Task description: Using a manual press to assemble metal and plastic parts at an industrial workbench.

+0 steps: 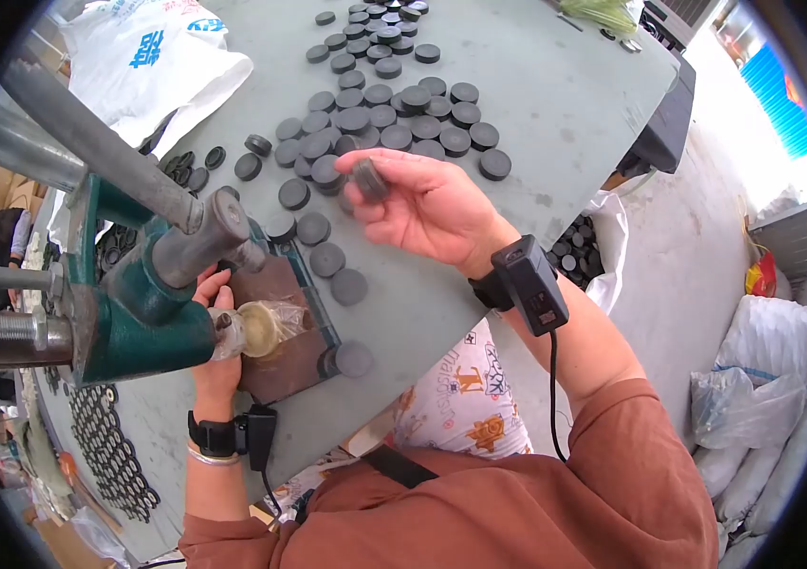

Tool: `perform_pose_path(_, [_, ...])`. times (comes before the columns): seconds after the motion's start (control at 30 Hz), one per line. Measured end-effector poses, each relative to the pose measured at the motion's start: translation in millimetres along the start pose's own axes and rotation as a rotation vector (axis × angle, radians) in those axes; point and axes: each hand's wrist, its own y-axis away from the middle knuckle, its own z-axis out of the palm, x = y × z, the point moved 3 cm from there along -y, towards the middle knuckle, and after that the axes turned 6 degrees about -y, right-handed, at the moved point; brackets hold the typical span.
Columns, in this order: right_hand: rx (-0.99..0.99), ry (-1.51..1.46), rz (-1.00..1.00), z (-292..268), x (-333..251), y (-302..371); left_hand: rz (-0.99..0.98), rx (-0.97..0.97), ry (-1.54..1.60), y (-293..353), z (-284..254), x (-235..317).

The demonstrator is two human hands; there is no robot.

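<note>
My right hand (pixel 436 204) is raised over the grey table, palm up, pinching a small black round disc (pixel 369 180) between thumb and fingers. My left hand (pixel 216 379) reaches behind the head of a green hand press (pixel 142 332). Its fingertips show beside the press, but the rest of the fingers are hidden, so what they hold cannot be made out. A pale yellowish round tip (pixel 263 330) wrapped in clear plastic sits on the press head, above a brown base plate (pixel 275 375). Several loose discs lie along the plate's right edge.
Many black discs (pixel 353 119) spread across the table's middle. A white plastic bag (pixel 161 57) lies far left, beside dark rings. Washer-like rings (pixel 109 455) stand in rows at lower left. Right of the table edge, a white sack (pixel 609 247) holds more discs. The press lever (pixel 90 133) slants over the left side.
</note>
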Motion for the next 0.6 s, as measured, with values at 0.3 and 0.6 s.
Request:
perform_pose_path(0.3, [0.093,0.245,-0.094,10.5,-2.7,11.1,0.055,-0.001,-0.094,-0.4,-0.5,5.1])
perform_pose_path(0.6, [0.542,2.318,-1.027,19.1,-42.6,14.8,0.123,0.021,-0.128,-2.7,1.0,8.2])
